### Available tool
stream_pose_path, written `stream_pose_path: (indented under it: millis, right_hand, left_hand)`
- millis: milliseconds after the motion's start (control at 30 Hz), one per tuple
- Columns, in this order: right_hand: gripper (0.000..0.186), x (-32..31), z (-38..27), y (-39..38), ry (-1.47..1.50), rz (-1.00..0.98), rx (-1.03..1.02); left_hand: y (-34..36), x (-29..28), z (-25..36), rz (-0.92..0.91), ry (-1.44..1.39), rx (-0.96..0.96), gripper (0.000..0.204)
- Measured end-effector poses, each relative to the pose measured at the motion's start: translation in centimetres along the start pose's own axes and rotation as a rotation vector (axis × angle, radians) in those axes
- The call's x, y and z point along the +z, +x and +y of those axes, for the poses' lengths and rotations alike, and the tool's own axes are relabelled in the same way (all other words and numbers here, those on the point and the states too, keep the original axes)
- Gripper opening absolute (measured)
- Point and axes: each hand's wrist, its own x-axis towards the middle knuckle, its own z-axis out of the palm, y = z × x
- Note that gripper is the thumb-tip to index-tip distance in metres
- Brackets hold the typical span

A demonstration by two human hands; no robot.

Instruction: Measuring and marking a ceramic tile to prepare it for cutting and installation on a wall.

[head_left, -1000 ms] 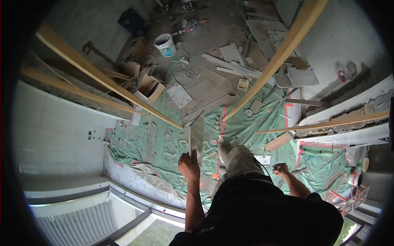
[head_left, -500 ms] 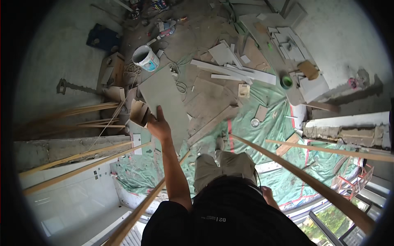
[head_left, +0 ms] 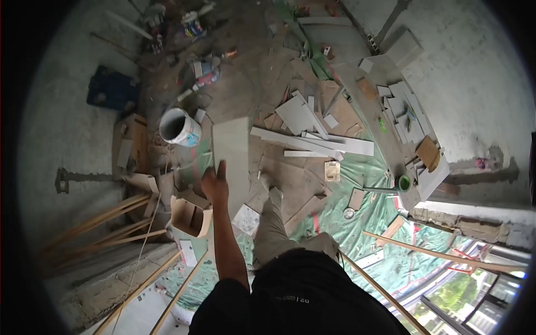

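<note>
My left hand [head_left: 216,185] is closed on the left side of a long, flat, pale grey-green board [head_left: 232,151]. One or two fingers lie over the board's face, and the rest are hidden behind it. The board is carried out in front of me, left of centre. Below it and to its left stands an open cardboard box [head_left: 190,216], next to my forearm. A marbled grey-white square piece [head_left: 245,219] lies on the floor to the right of that forearm. My right hand is out of sight.
A white bucket [head_left: 180,128] stands left of the board. White strips and offcuts [head_left: 318,142] litter the floor ahead. At right, a low bench [head_left: 368,89] carries cut pieces and a green tape roll [head_left: 404,182]. Green sheeting [head_left: 363,173] covers part of the floor; wooden poles [head_left: 385,287] slant nearby.
I have moved forward, one leg now stepping ahead. The board has turned more upright in view, still in my left hand. My right hand, visible earlier by my side, has dropped out of sight.
</note>
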Motion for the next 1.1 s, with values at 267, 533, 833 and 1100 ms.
stream_pose_path:
  millis: [267, 533, 833, 1100]
  right_hand:
    - [0.033, -15.2, -9.3, 33.8, 0.83, 0.248, 0.293]
    - [0.052, -36.5, -57.8, 68.2, 0.306, 0.573, -0.448]
    - [0.032, -32.7, -76.4, 104.8, 0.279, -0.242, -0.668]
    - [0.033, -23.3, -103.6, 117.8, -0.281, -0.614, -0.917]
  left_hand:
    - [28.2, 5.8, 6.9, -0.54, -0.627, 0.113, 0.057]
    - [53.2, 3.1, 10.8, -0.593, -0.536, 0.439, 0.061]
    - [71.4, 18.2, 3.0, -0.517, -0.351, 0.379, 0.05]
    - [80.1, 23.4, -12.4, 0.133, -0.42, -0.385, 0.045]
